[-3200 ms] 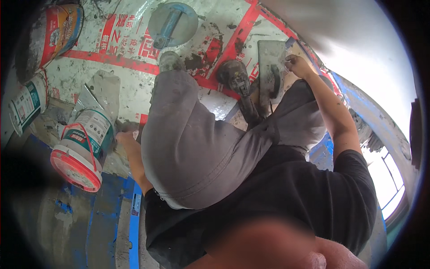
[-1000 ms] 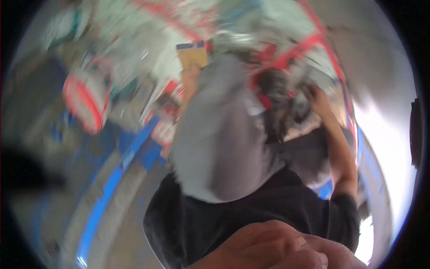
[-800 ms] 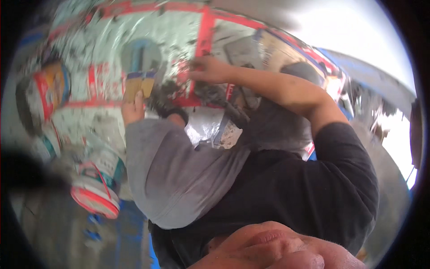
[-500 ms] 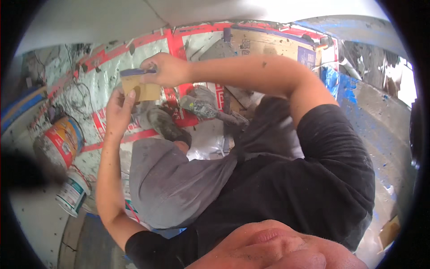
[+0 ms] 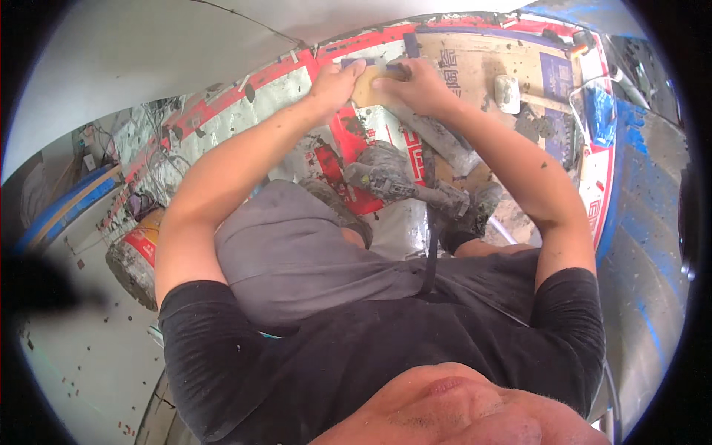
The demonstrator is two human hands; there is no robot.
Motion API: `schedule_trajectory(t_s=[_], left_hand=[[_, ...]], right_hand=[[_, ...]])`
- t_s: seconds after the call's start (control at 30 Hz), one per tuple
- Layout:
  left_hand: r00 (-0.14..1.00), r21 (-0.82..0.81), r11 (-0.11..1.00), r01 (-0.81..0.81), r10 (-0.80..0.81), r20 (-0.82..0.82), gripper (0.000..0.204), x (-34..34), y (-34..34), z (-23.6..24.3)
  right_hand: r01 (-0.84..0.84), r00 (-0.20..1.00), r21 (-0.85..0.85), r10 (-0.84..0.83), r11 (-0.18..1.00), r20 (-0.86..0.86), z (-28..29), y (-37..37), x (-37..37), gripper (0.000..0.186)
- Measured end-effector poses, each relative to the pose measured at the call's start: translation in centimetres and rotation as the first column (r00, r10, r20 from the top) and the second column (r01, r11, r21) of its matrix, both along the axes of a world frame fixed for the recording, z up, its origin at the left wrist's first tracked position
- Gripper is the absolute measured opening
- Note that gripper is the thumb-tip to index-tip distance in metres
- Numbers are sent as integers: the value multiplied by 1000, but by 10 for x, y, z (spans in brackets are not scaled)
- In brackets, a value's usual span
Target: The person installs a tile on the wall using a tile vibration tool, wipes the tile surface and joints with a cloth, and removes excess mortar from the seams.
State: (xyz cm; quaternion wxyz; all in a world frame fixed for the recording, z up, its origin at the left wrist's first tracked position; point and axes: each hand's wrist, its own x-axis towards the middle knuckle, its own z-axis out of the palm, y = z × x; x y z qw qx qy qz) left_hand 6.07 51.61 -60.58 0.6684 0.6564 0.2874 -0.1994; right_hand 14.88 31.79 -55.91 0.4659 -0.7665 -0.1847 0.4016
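Observation:
My left hand (image 5: 337,87) and my right hand (image 5: 417,87) are close together at the far side, over the covered floor. Between them is a small tan piece of cardboard (image 5: 363,93) with a dark purple edge. The left fingers and thumb pinch its left side. On its right side, my right thumb lies against the face and the fingers curl round the edge. Just below the hands lies a mud-caked grey bundle (image 5: 382,174), perhaps a work glove; its exact kind is unclear.
A flattened cardboard box (image 5: 475,63) lies beyond my right hand, with a white-headed mallet (image 5: 508,94) on it. A blue plastic bag (image 5: 601,115) is at the far right. Left of my arm stands a dirty bucket (image 5: 133,259). Red-and-white sheeting (image 5: 222,111) covers the floor.
Both hands have moved right with the cardboard, from the left side to the middle. My left arm now reaches further forward, and the view has shifted, showing the mallet.

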Motion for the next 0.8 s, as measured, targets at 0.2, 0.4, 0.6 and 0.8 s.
schedule_trajectory(t_s=[0.2,0.4,0.6,0.8], left_hand=[[964,375,893,-249,266,8,40,-7,47,-84],[770,637,443,631,-456,-446,58,-31,151,-60],[910,848,369,381,-309,-275,57,-56,151,-44],[883,813,377,443,-337,-326,50,-78,148,-44]], right_hand=[[100,937,176,-152,979,313,-23,12,-27,32],[512,799,50,-497,858,340,-96,-31,22,31],[698,680,-28,-649,716,340,-170,-89,95,34],[778,518,-137,-502,613,693,-189,-113,152,33]])
